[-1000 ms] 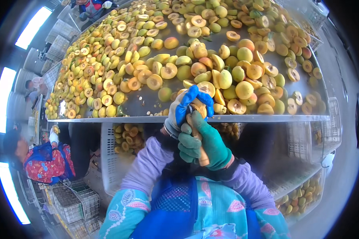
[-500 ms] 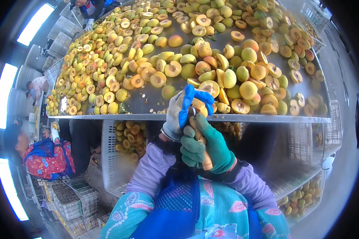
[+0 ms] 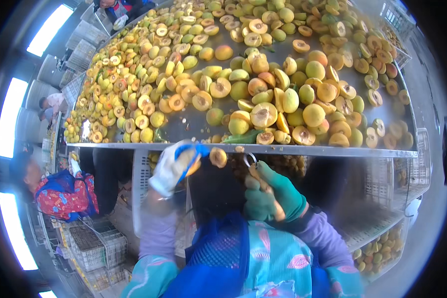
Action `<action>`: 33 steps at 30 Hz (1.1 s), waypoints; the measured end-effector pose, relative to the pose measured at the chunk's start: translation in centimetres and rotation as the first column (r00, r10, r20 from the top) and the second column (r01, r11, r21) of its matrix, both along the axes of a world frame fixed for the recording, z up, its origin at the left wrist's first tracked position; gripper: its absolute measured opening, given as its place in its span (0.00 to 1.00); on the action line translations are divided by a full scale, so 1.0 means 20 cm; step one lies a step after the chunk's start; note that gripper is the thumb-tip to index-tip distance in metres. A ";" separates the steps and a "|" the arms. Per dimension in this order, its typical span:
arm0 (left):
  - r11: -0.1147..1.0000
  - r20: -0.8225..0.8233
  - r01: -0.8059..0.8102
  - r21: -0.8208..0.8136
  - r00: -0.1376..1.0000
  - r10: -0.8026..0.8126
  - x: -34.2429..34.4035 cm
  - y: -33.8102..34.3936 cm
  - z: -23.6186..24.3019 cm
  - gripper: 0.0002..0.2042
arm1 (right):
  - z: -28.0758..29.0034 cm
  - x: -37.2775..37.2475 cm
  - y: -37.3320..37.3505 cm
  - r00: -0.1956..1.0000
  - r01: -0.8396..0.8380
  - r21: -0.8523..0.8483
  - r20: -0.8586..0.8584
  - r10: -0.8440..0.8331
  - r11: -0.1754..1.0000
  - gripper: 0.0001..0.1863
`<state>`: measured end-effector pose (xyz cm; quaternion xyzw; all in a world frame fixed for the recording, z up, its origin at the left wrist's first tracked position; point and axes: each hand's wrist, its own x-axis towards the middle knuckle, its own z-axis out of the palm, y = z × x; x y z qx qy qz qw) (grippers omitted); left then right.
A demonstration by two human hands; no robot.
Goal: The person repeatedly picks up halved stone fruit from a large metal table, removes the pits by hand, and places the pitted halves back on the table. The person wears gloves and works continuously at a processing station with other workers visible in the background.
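My left hand (image 3: 176, 166), in a white glove with blue finger covers, is smeared by motion at the table's front edge. Its fingers are closed around an orange-yellow piece of fruit (image 3: 194, 167), mostly hidden. Just right of those fingers, a cut fruit half (image 3: 218, 157) appears in the air, apart from both hands. A small brown piece (image 3: 239, 149) shows at the metal edge. In a green glove, my right hand (image 3: 275, 196) grips the wooden handle of a pitting tool (image 3: 266, 187), its metal loop (image 3: 250, 159) pointing up toward the table edge.
Whole and halved yellow-green stone fruit (image 3: 313, 114) covers much of the metal table (image 3: 184, 130). White crates stand underneath, one with fruit (image 3: 377, 248) at lower right. At left sits a person in red floral clothing (image 3: 67, 196), near stacked crates (image 3: 92, 246). Another person works at the far left corner.
My hands have moved apart, the left one leftward, the right one slightly right and down with the tool. The fruit they were working on has left the tool; one half is loose between them.
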<state>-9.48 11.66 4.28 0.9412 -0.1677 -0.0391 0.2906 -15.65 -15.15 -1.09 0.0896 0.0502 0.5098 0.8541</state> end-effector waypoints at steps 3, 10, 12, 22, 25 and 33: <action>0.888 0.166 -0.145 0.437 0.983 0.078 0.07 0.09 0.03 0.17 | -0.10 -0.02 -0.01 0.991 -0.115 -0.643 -0.024 0.131 0.757 0.21; 0.825 -0.211 0.260 0.501 0.962 -0.175 0.67 -0.19 -0.21 0.24 | 0.13 0.08 0.07 0.900 0.367 -0.817 0.433 0.053 0.445 0.17; 0.994 -0.437 0.106 0.010 0.895 -0.091 0.63 -0.09 -0.15 0.24 | 0.12 0.10 0.06 0.844 0.487 -0.776 0.536 0.013 0.400 0.18; 0.637 -0.214 -0.086 -0.766 0.969 -0.125 0.13 -0.39 -0.17 0.25 | 0.06 0.14 0.19 0.477 0.871 -0.485 0.791 0.382 -0.084 0.17; 0.820 0.094 0.112 -0.561 0.993 -0.072 0.13 -0.43 -0.16 0.20 | 0.05 0.13 0.21 0.495 0.863 -0.501 0.815 0.302 -0.064 0.18; 0.939 0.474 0.267 -0.217 0.870 -0.138 0.17 -0.40 -0.19 0.11 | 0.06 0.14 0.20 0.524 0.829 -0.559 0.793 0.311 0.027 0.19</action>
